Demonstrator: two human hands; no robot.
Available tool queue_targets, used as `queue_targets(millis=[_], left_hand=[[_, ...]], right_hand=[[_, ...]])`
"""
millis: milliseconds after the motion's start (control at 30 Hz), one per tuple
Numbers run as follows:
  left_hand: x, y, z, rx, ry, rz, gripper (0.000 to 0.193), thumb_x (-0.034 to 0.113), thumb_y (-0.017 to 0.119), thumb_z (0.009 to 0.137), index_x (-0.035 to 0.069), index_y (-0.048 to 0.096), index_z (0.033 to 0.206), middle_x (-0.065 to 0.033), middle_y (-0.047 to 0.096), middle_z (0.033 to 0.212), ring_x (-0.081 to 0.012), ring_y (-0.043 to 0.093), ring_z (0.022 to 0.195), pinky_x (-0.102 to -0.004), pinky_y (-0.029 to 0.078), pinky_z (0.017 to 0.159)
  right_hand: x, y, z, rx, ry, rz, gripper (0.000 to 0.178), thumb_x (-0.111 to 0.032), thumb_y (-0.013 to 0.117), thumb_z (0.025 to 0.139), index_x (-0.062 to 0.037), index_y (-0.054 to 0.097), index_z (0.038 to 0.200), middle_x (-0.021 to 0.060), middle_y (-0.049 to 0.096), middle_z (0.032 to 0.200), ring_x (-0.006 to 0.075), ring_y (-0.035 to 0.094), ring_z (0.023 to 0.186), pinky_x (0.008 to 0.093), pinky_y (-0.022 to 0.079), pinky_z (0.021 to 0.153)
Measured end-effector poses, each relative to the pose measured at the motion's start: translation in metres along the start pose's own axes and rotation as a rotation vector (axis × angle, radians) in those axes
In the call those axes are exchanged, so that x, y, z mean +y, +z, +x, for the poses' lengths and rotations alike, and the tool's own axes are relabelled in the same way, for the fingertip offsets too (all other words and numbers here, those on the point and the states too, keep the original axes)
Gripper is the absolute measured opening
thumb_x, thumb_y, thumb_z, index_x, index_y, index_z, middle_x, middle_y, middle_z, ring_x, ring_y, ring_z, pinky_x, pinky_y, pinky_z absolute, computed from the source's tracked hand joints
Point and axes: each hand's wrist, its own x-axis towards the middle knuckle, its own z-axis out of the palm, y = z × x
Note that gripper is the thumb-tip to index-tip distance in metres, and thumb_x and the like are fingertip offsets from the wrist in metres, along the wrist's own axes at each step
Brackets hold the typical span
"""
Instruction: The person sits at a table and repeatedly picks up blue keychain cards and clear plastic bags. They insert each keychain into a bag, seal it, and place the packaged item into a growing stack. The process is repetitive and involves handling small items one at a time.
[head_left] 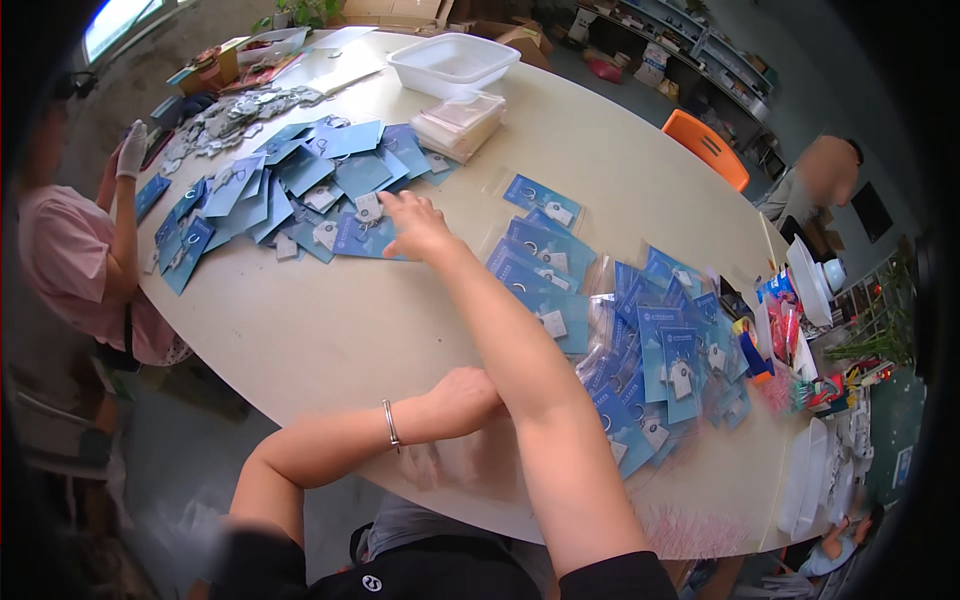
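My right hand (415, 226) reaches across to the near edge of a heap of blue cards with keychains. Its fingers are apart, with the tips at a blue card (352, 238) that carries a white keychain tag (368, 208). Lower down, my left hand (462, 402) is curled closed beside my right forearm, which hides its fingertips; what it holds, if anything, is out of sight. To the right of my right forearm lie blue cards in clear bags (540, 285), some overlapping in a row. Next to them is a looser pile of bagged cards (682, 365).
A white plastic tub (455, 62) and a stack of clear bags (458, 125) stand beyond the heap. Many metal keychains (225, 125) lie at the far left. A person (90, 250) wearing a white glove sits at the left. An orange chair (706, 148) is beyond the table's far edge.
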Motion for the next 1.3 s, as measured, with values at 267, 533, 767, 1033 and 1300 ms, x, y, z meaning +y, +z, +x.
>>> queue_targets(millis=[267,533,767,1033,1300], left_hand=[[-0.001,0.0,-0.002,-0.065,0.039,0.071,0.016,0.007,0.06,0.079,0.006,0.064,0.095,-0.0144,0.065,0.086,-0.0354,0.063,0.079,-0.0435,0.051,0.066],[0.001,-0.002,-0.002,-0.102,0.077,0.173,0.018,0.008,0.064,0.08,0.008,0.064,0.099,-0.0089,0.062,0.08,-0.0287,0.064,0.078,-0.0404,0.051,0.067],[0.005,-0.008,0.001,-0.076,0.118,0.159,0.016,0.01,0.063,0.082,0.008,0.063,0.098,-0.0087,0.061,0.086,-0.0285,0.063,0.082,-0.0396,0.051,0.069],[0.001,0.0,-0.001,-0.052,0.078,0.081,0.013,0.006,0.059,0.08,0.006,0.066,0.091,-0.0115,0.061,0.084,-0.0314,0.063,0.085,-0.0415,0.051,0.071],[-0.005,0.004,0.004,0.16,0.024,-0.146,0.013,0.009,0.065,0.082,0.004,0.071,0.093,-0.0117,0.067,0.097,-0.0312,0.063,0.091,-0.0409,0.051,0.076]], right_hand=[[0.009,-0.004,0.0,-0.257,-0.067,-0.229,0.091,-0.04,0.078,0.076,-0.0354,0.026,0.151,0.0103,0.02,0.159,0.0355,0.021,0.144,0.0565,0.028,0.111],[0.028,0.002,-0.07,-0.072,-0.022,-0.036,0.082,-0.043,0.076,0.077,-0.0148,0.04,0.145,0.0172,0.035,0.147,0.0361,0.032,0.137,0.0498,0.034,0.11],[0.033,-0.041,-0.04,-0.222,-0.203,-0.331,0.084,-0.037,0.089,0.06,-0.0105,0.053,0.131,0.0175,0.046,0.136,0.0334,0.042,0.131,0.0468,0.037,0.107],[0.024,-0.012,-0.079,-0.07,0.097,-0.056,0.072,-0.053,0.085,0.061,0.0023,0.064,0.103,0.0163,0.063,0.109,0.031,0.06,0.108,0.04,0.049,0.088],[0.001,0.007,-0.088,-0.208,0.223,-0.046,0.067,-0.043,0.09,0.056,0.0034,0.065,0.098,0.0217,0.068,0.104,0.0329,0.065,0.101,0.0387,0.052,0.086]])
